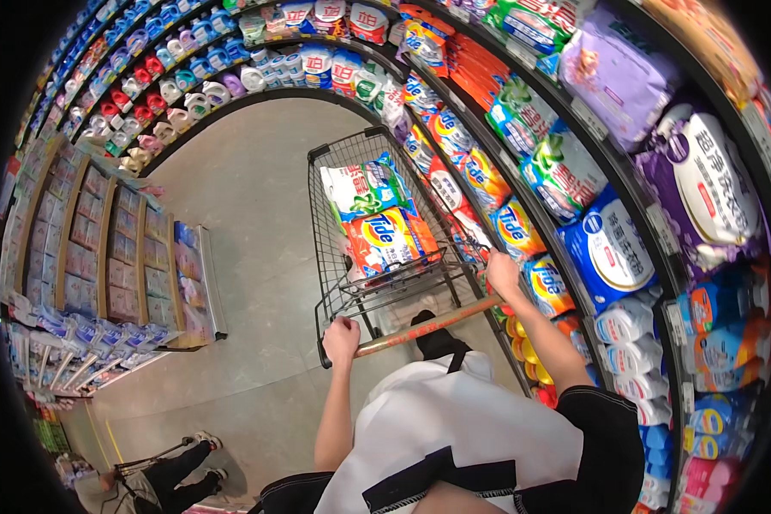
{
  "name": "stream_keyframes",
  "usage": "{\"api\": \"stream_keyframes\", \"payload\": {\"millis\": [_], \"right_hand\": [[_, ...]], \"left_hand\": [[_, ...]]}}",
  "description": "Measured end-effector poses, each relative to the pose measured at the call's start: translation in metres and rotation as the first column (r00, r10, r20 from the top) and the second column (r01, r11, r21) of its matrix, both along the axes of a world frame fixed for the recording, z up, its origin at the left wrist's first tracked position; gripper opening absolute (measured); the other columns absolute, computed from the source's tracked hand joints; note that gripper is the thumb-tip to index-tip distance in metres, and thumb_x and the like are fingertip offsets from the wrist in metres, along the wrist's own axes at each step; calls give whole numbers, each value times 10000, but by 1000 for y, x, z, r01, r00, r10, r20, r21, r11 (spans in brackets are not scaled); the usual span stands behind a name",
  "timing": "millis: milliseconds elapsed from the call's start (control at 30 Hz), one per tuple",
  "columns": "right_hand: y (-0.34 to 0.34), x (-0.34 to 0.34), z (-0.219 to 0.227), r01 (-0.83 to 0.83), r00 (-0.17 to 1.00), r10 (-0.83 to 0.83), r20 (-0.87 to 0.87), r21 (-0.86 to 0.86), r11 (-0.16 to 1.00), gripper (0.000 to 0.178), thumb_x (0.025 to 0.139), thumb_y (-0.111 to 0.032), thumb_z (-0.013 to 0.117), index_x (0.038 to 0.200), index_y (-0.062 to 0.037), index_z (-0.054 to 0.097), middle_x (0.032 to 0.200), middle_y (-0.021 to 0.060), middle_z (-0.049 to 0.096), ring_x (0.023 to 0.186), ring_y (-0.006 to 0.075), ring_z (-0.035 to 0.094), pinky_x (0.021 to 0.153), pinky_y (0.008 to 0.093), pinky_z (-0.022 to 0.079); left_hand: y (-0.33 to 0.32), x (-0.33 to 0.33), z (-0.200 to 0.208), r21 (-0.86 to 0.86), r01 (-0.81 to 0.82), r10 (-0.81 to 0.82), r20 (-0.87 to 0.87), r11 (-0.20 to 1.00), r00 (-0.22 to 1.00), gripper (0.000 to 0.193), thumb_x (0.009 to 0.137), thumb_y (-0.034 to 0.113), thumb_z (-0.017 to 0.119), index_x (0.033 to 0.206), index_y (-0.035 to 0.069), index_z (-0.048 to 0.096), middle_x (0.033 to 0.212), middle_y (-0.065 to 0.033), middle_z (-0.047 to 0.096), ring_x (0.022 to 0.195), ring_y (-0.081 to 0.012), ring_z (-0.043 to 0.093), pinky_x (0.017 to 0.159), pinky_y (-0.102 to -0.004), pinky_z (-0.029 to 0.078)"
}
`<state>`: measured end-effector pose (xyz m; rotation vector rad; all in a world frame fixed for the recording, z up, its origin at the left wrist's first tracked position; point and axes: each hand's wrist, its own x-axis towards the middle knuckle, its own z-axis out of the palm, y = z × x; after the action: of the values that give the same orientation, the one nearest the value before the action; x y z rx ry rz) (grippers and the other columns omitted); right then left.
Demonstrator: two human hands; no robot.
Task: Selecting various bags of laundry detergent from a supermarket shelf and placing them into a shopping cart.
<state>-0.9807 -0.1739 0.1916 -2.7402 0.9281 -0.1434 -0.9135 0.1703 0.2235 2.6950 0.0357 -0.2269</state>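
Observation:
A black wire shopping cart [324,257] stands in front of me on the aisle floor. My left hand [342,337] is closed at the left end of its worn orange-brown handle bar [428,327]. At the right end of the bar my right hand [503,276] is closed too, close to the shelf. Inside the basket lie an orange detergent bag [384,238] with a yellow and white round design and, farther forward, a green and white detergent bag [355,187] with a leaf picture. What lies under these bags is mostly hidden.
Shelves of detergent bags [606,244] run close along the cart's right side. Far ahead, curved in the picture, stands a shelf of bottles [195,104]. A display rack of boxed packs [86,248] is at left. Another person [158,480] stands at the lower left.

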Motion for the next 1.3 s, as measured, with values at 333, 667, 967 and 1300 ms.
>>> {"api": "stream_keyframes", "payload": {"millis": [333,667,967,1300], "right_hand": [[24,-56,25,154,986,-161,41,145,977,271,773,-285,467,819,-37,567,688,218,561,670,374,547,600,452,435],[20,-104,18,146,735,-405,544,456,878,281,756,-223,531,917,7,546,797,175,588,742,272,580,654,343,448],[-71,-198,77,532,106,-565,818,433,728,484,764,-146,553,1147,57,338,1143,219,403,1037,256,427,882,326,337],[-137,-186,105,671,133,-588,798,364,646,370,714,-152,620,985,66,492,992,127,535,882,181,493,772,284,381]], "left_hand": [[11,-43,1,5,76,-76,-40,997,996,203,680,261,496,720,84,586,691,-124,590,684,-296,568,618,-376,450],[16,-65,4,160,271,-193,-382,949,904,290,687,318,510,886,124,592,829,-100,603,830,-262,559,722,-351,436],[29,-80,-5,149,229,-183,-272,962,945,240,694,214,513,882,82,584,781,-93,611,794,-260,566,713,-344,439],[26,-97,1,117,121,-105,-137,986,985,219,681,198,525,842,61,582,735,-94,609,720,-261,578,657,-342,454]]}}
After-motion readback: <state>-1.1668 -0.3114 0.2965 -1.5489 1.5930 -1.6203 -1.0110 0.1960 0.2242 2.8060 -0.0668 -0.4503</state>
